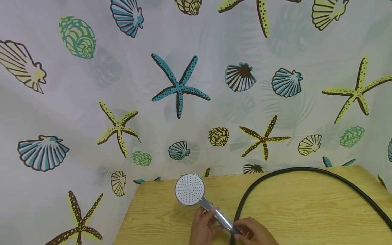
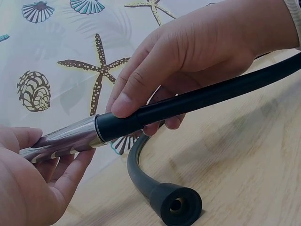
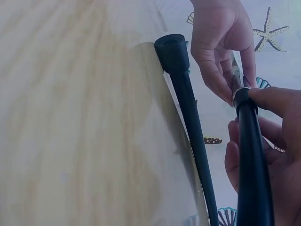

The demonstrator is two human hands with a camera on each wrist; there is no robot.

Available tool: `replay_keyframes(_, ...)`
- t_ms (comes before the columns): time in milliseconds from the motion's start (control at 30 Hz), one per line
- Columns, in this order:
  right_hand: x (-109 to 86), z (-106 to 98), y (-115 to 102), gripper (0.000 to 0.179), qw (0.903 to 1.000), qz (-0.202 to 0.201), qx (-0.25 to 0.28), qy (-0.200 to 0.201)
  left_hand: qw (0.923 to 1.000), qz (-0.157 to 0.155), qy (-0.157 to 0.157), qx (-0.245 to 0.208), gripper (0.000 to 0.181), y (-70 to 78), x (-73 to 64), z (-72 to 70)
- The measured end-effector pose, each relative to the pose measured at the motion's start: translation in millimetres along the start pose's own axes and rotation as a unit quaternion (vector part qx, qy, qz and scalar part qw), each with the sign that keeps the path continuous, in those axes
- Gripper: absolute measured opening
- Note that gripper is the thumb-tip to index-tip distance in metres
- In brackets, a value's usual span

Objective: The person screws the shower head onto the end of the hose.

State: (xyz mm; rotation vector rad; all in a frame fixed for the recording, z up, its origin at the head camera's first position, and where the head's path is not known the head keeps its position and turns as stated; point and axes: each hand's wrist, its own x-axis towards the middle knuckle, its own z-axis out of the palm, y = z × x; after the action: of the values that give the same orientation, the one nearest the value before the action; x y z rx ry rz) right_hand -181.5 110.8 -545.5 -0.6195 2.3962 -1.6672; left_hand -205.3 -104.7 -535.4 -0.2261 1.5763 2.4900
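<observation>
A chrome shower head [image 1: 190, 189] with a round, dotted white face tilts up to the left over the table. My left hand [image 1: 203, 225] grips its shiny handle [image 2: 70, 136], thumb on one side and fingers on the other. At the handle's lower end sits the black connector [image 2: 123, 126] of a shower hose [image 2: 211, 100], flush against the chrome rim in the left wrist view. My right hand [image 1: 252, 231] pinches this connector between thumb and fingers. The hose's other end [image 2: 181, 205], a flared black fitting with an open hole, lies close to the hands.
The light wooden table [image 1: 159, 204] spreads under both hands. Across its right half the black hose [image 1: 294, 169] arcs and runs off to the right. A white curtain [image 1: 137, 129] printed with shells and starfish hangs behind and at the sides.
</observation>
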Motion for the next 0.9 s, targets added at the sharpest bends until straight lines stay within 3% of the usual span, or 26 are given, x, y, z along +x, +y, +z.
replay_keyframes(267,-0.2,-2.4,-0.6,0.035,0.9999,-0.009,0.001,0.004,0.9999,0.009,-0.004,-0.002,0.053,-1.4,1.3,-0.6)
replay_keyframes(500,-0.8,-1.2,-0.1,0.034,0.9998,-0.015,-0.008,0.01,1.0,-0.001,0.002,-0.003,0.057,-0.7,1.4,-0.8)
replay_keyframes(900,0.0,1.5,-0.5,0.033,0.9995,0.026,0.018,-0.006,1.0,-0.004,0.002,0.002,0.056,-0.4,0.5,-1.2)
